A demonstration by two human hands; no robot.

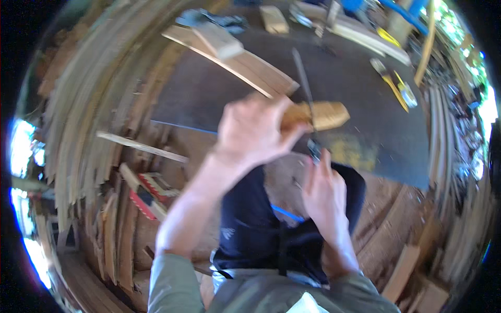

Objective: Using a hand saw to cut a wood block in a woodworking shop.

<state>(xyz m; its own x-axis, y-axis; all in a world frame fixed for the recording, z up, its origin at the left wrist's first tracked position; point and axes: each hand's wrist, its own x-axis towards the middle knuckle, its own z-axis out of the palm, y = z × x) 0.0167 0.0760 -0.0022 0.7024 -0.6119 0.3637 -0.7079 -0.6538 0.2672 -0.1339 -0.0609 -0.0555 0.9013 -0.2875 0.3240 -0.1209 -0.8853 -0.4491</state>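
My left hand (254,130) is closed on a short orange-brown wooden piece (326,115) over the dark board (376,141). My right hand (323,193) grips the dark handle of a tool with a long, thin metal blade (301,70), which lies across the wooden piece and points away from me. Beyond my left hand, a plank (261,73) lies on the board with a pale block (219,41) on top. My dark-clothed legs are below my hands. Motion blur hides the blade's fine detail.
Long stacked timbers (83,130) line the left, with more (443,146) at the right. A yellow-handled brush (396,91), another yellow tool (407,91), a small block (274,18) and pale strips (360,39) lie on the board. A red-and-white object (156,188) is at the lower left.
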